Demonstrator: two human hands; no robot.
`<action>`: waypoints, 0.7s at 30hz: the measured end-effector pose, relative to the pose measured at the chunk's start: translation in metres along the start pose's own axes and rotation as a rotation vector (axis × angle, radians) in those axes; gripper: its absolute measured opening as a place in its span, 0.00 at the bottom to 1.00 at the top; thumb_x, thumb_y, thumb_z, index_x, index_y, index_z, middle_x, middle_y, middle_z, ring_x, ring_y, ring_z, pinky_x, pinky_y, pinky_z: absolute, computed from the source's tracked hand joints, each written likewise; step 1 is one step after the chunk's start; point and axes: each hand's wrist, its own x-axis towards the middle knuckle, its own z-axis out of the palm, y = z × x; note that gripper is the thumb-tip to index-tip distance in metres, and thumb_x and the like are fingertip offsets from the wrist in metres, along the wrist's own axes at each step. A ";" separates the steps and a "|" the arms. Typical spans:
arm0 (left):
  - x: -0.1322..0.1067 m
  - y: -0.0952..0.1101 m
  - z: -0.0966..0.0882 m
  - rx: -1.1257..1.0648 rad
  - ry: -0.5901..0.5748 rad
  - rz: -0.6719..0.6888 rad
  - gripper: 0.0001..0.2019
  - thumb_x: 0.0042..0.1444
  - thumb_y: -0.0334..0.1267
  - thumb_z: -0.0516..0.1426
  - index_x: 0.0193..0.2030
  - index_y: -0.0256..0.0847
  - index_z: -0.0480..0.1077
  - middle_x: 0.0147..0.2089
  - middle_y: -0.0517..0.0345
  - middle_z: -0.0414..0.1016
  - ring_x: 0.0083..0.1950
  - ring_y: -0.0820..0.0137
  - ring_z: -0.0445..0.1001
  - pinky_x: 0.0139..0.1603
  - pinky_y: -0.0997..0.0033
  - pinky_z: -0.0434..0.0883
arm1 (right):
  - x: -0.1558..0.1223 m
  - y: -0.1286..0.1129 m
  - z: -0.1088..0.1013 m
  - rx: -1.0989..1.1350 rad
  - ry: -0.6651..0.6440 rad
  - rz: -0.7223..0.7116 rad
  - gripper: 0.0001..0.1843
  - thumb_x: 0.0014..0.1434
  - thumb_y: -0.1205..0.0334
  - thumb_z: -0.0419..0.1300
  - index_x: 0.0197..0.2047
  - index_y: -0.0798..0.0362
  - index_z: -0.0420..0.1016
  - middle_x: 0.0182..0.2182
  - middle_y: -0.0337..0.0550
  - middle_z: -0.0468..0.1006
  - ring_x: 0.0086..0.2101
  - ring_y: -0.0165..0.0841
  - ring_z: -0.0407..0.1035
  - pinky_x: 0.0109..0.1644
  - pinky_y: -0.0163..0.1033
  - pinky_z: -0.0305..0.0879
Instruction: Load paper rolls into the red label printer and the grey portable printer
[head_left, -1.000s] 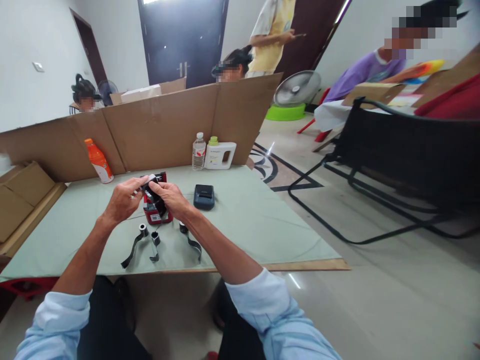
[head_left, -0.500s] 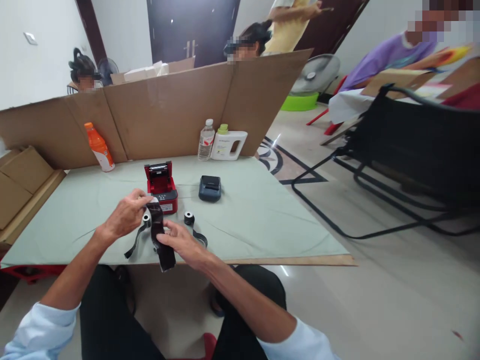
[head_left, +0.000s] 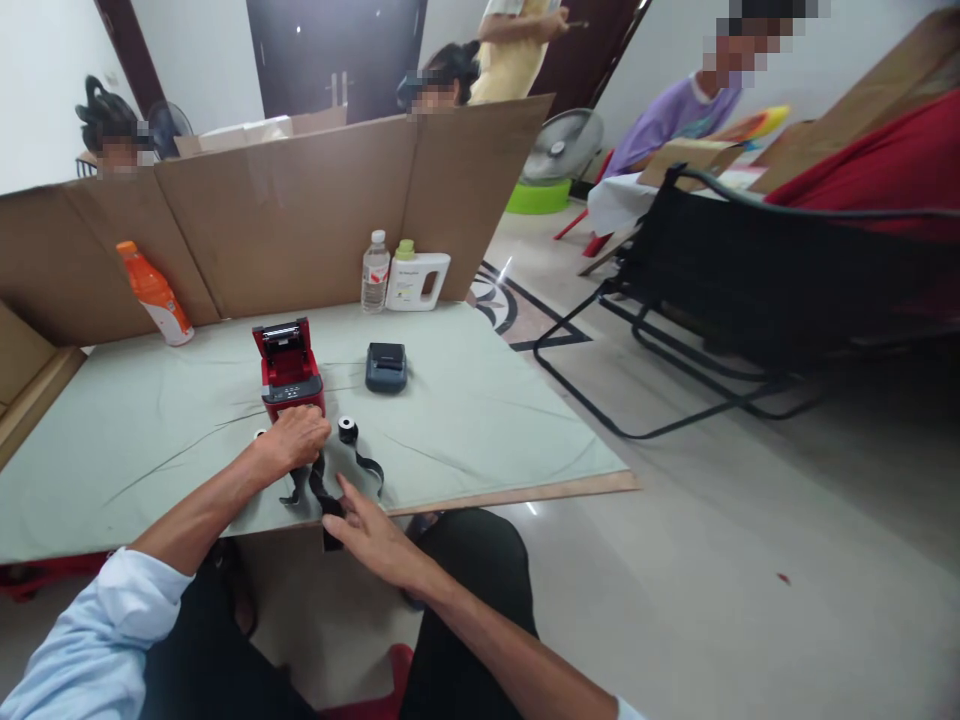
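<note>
My left hand (head_left: 301, 436) is closed on the upper part of a black ribbon (head_left: 318, 482) just in front of a red label printer (head_left: 291, 384). The ribbon hangs down over the table's front edge. Beside its lower part, my right hand (head_left: 369, 530) has its thumb and fingers apart. The printer's lid stands raised. A small black roll with a white core (head_left: 347, 429) lies right of my left hand, its loose tail curling toward the edge. Another roll (head_left: 260, 434) is mostly hidden behind my left wrist.
A dark blue device (head_left: 386, 368) sits right of the printer. Along the cardboard screen (head_left: 300, 210) stand an orange bottle (head_left: 154, 292), a water bottle (head_left: 376, 275) and a white jug (head_left: 409, 285). A black folding chair (head_left: 720, 270) is at the right; other people are beyond the screen.
My left hand has turned palm down and lowered with the ribbon. My right fingers have spread from their hold on it. The view has shifted right.
</note>
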 end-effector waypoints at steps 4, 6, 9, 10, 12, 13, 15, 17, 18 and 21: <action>0.007 -0.001 0.011 -0.007 -0.027 -0.006 0.14 0.57 0.22 0.56 0.46 0.34 0.80 0.48 0.37 0.79 0.51 0.52 0.79 0.48 0.59 0.75 | -0.014 -0.021 -0.012 -0.458 -0.028 -0.041 0.26 0.62 0.54 0.65 0.61 0.50 0.79 0.42 0.50 0.83 0.36 0.41 0.76 0.47 0.46 0.69; 0.006 -0.007 0.012 -0.035 -0.005 0.001 0.16 0.56 0.23 0.57 0.48 0.36 0.80 0.49 0.39 0.79 0.51 0.54 0.79 0.47 0.62 0.74 | -0.016 -0.036 -0.017 -0.603 -0.030 -0.053 0.18 0.63 0.57 0.62 0.54 0.50 0.84 0.38 0.49 0.84 0.37 0.41 0.76 0.46 0.43 0.66; -0.006 -0.027 0.006 -0.135 0.098 -0.004 0.19 0.57 0.24 0.56 0.51 0.42 0.80 0.49 0.45 0.81 0.48 0.58 0.80 0.46 0.66 0.72 | -0.013 -0.055 -0.024 -0.746 -0.032 -0.039 0.13 0.66 0.60 0.58 0.40 0.51 0.86 0.30 0.47 0.82 0.33 0.38 0.74 0.40 0.39 0.60; -0.013 -0.036 0.002 -0.187 0.147 -0.018 0.19 0.57 0.24 0.56 0.51 0.44 0.80 0.48 0.48 0.82 0.47 0.59 0.80 0.46 0.66 0.72 | -0.011 -0.058 -0.027 -0.776 -0.017 -0.037 0.15 0.66 0.60 0.56 0.36 0.51 0.85 0.28 0.45 0.81 0.31 0.37 0.73 0.38 0.38 0.58; -0.030 -0.054 -0.006 -0.305 0.258 -0.083 0.19 0.57 0.26 0.56 0.50 0.47 0.82 0.46 0.52 0.83 0.45 0.60 0.80 0.47 0.67 0.72 | -0.009 -0.062 -0.031 -0.799 0.027 -0.035 0.17 0.67 0.60 0.54 0.31 0.51 0.82 0.25 0.43 0.78 0.28 0.34 0.69 0.35 0.38 0.54; -0.039 -0.063 -0.009 -0.352 0.305 -0.128 0.20 0.56 0.27 0.56 0.49 0.48 0.82 0.46 0.53 0.84 0.44 0.61 0.80 0.48 0.67 0.72 | -0.009 -0.062 -0.032 -0.791 0.049 -0.033 0.18 0.67 0.60 0.54 0.30 0.51 0.81 0.23 0.41 0.76 0.26 0.33 0.66 0.34 0.38 0.53; -0.055 -0.076 -0.009 -0.420 0.342 -0.210 0.20 0.54 0.29 0.57 0.50 0.47 0.83 0.47 0.53 0.84 0.42 0.61 0.81 0.48 0.67 0.72 | -0.008 -0.061 -0.034 -0.753 0.078 -0.039 0.18 0.67 0.59 0.53 0.30 0.51 0.79 0.22 0.40 0.74 0.25 0.31 0.64 0.33 0.37 0.52; -0.064 -0.082 -0.001 -0.461 0.304 -0.240 0.21 0.52 0.31 0.58 0.52 0.46 0.82 0.49 0.51 0.84 0.40 0.61 0.81 0.46 0.67 0.73 | -0.008 -0.061 -0.033 -0.707 0.087 -0.063 0.18 0.67 0.58 0.53 0.29 0.51 0.79 0.22 0.39 0.73 0.25 0.31 0.64 0.33 0.37 0.52; -0.066 -0.083 0.006 -0.469 0.272 -0.237 0.22 0.51 0.31 0.59 0.53 0.45 0.82 0.51 0.51 0.84 0.40 0.61 0.81 0.46 0.67 0.74 | -0.007 -0.061 -0.031 -0.685 0.088 -0.080 0.18 0.67 0.58 0.54 0.29 0.51 0.78 0.23 0.39 0.73 0.26 0.32 0.64 0.33 0.37 0.53; -0.064 -0.081 0.030 -0.446 0.220 -0.236 0.23 0.51 0.31 0.60 0.54 0.45 0.81 0.52 0.49 0.83 0.45 0.60 0.81 0.49 0.67 0.74 | -0.002 -0.064 -0.025 -0.622 0.087 -0.132 0.18 0.66 0.58 0.54 0.28 0.51 0.78 0.23 0.40 0.74 0.26 0.33 0.64 0.34 0.38 0.54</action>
